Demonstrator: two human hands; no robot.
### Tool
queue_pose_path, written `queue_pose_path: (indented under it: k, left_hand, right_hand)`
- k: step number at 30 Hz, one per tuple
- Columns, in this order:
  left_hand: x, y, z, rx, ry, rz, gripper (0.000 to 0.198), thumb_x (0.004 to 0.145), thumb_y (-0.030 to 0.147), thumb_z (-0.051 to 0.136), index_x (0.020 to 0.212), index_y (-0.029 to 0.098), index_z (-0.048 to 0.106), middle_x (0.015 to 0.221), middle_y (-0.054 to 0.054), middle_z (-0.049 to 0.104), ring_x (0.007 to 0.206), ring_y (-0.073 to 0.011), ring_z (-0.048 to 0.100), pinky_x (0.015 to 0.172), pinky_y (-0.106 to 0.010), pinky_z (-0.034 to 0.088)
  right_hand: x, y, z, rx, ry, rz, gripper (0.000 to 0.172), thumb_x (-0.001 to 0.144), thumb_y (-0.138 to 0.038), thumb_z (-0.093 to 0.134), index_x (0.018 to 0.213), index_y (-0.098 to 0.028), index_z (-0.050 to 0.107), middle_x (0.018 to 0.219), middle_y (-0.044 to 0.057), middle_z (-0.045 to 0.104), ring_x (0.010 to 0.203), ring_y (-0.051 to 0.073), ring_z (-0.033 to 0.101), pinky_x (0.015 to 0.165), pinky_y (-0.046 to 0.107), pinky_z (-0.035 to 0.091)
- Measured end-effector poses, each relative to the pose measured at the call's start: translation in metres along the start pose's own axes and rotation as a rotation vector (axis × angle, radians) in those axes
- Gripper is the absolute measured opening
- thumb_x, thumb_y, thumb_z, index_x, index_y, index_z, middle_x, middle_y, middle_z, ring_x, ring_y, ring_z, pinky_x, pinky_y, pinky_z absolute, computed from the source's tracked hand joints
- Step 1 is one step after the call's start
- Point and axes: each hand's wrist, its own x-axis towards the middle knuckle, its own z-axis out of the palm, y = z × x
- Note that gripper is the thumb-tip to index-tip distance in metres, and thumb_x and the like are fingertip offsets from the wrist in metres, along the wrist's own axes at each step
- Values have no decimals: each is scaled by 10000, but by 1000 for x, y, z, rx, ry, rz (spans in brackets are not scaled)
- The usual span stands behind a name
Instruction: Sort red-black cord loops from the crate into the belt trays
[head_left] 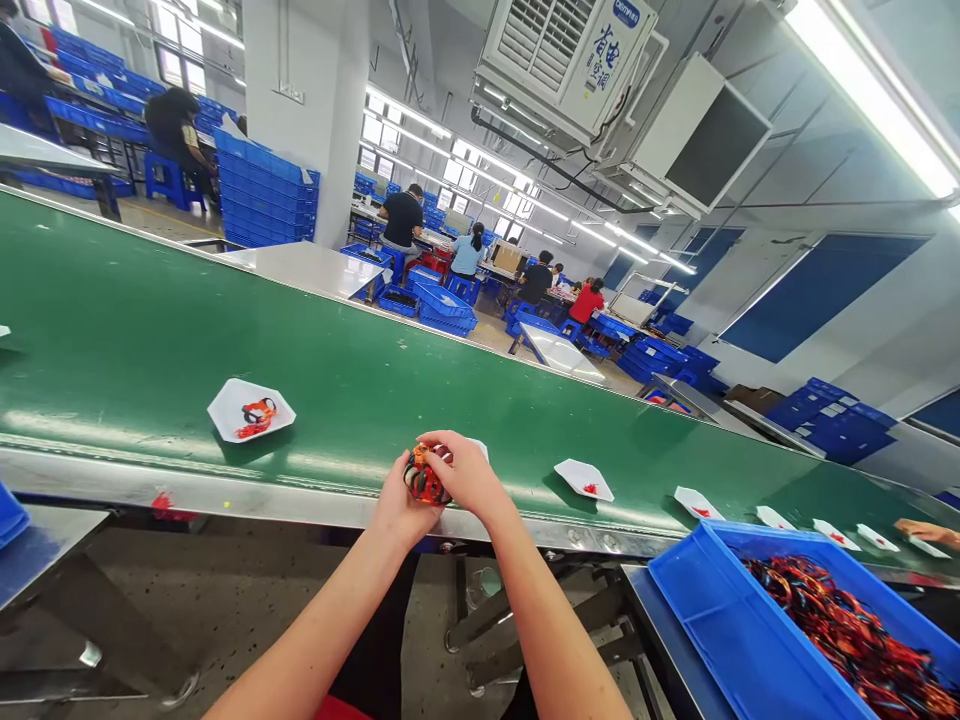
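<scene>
Both my hands meet over the near edge of the green conveyor belt [337, 370]. My left hand [401, 505] cups a small bundle of orange, red and black bands [424, 478] from the left and below. My right hand [465, 468] lies over its upper right side, fingers bent onto it. A white tray behind my right hand is mostly hidden. To the left on the belt, another white tray [221, 412] holds orange, red and black pieces [257, 416]. A tray [574, 472] to the right holds a small red piece [591, 489].
A blue crate [720, 620] full of red, orange and black bands stands at the lower right. Several white trays line the belt's right part, where another person's hand [926, 532] reaches in. A blue bin [9, 520] is at the left edge. People sit at tables beyond.
</scene>
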Motion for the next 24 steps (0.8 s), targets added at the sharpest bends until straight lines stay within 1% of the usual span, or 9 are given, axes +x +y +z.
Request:
queue_pose_path:
  k: [2,4,8,10,12,15,17,21,24]
  left_hand:
    - [-1,2,0,-15,-9,-6,240,889,278,416,882,137,610,701,-61,661,559,-166,633,491,-264,500]
    - [-3,4,1,-24,-18,-14,230,882,286,432,896,138,608,689,-59,649,550,-166,629,468,-257,496]
    - [-11,9,2,-38,-26,-43,237,868,300,460,952,127,599,824,-123,655,730,-235,675,535,-318,553]
    - [-16,12,0,-37,-24,-51,242,862,291,472,980,121,597,902,-153,647,818,-266,674,554,-337,570]
    - [-21,17,-3,-32,-21,-41,245,859,285,480,994,116,595,962,-176,636,868,-283,667,553,-340,579]
    - [-29,25,-7,-37,-10,-13,257,860,281,481,1017,107,587,1018,-195,621,926,-306,652,565,-359,592]
    - [-33,29,-8,-40,-1,-1,270,860,279,481,1038,101,581,1046,-207,610,960,-320,639,582,-373,599]
    - [-38,35,-10,-42,0,13,287,859,282,489,1059,97,580,1088,-220,592,996,-325,625,626,-389,603]
    - [-37,38,-12,-45,-8,23,287,859,279,489,1059,100,589,1091,-215,596,984,-316,631,643,-402,602]
  right_hand:
    - [3,-1,5,122,91,47,262,798,-207,535,1033,-218,651,970,33,686,773,150,629,732,305,517]
    - [5,-1,8,326,186,114,265,803,-253,547,1046,-205,642,948,42,692,775,153,638,721,300,527]
    - [1,2,5,887,369,303,232,780,-288,608,980,-184,660,910,46,701,781,145,649,750,288,536]
    - [-5,3,0,1150,387,376,200,758,-258,644,940,-178,666,917,50,700,757,129,647,736,266,543]
    - [-12,5,-4,1322,358,428,162,746,-215,663,902,-175,673,939,53,697,728,110,639,696,230,550]
    - [-22,6,-6,1462,334,504,127,756,-165,651,880,-172,679,939,48,689,696,83,621,623,169,539]
    - [-26,6,-5,1527,337,534,126,757,-128,638,868,-172,679,891,35,679,665,63,599,580,134,518]
    - [-31,6,0,1573,291,514,157,753,-93,622,862,-192,675,809,9,632,589,51,524,522,136,490]
    - [-33,5,2,1562,242,487,163,767,-125,604,889,-207,673,823,7,603,555,57,474,505,161,484]
